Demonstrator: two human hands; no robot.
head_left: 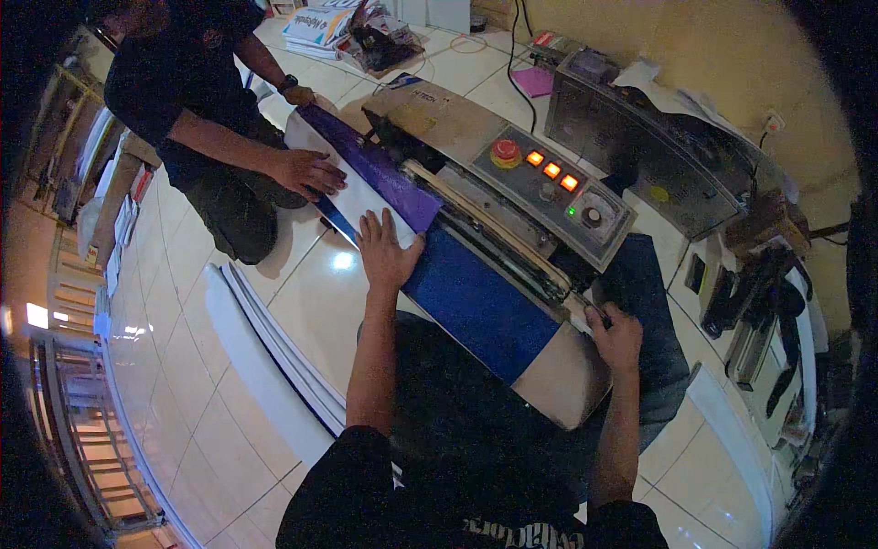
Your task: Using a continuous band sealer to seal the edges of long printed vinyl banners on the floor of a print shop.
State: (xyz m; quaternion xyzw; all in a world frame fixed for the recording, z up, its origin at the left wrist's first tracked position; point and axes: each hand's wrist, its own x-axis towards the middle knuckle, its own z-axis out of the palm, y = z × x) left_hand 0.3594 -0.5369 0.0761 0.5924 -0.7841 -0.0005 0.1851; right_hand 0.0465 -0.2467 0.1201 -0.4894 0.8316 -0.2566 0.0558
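Observation:
A band sealing machine lies along the floor in front of me, with a control panel of lit orange switches, a red button and a dial. Along its near side runs a blue conveyor belt. A white and purple sheet or bag lies over the belt's far left part, its purple edge along the sealing slot. My left hand rests flat on its near end, fingers spread. At the machine's right end my right hand is closed beside the slot's exit; what its fingers grip is unclear.
Across from me at the left kneels a person, both hands on the sheet. Long white strips lie on the tiles to my left. A grey metal case stands behind the machine. Tools and boxes crowd the right wall; stacked packages lie at the back.

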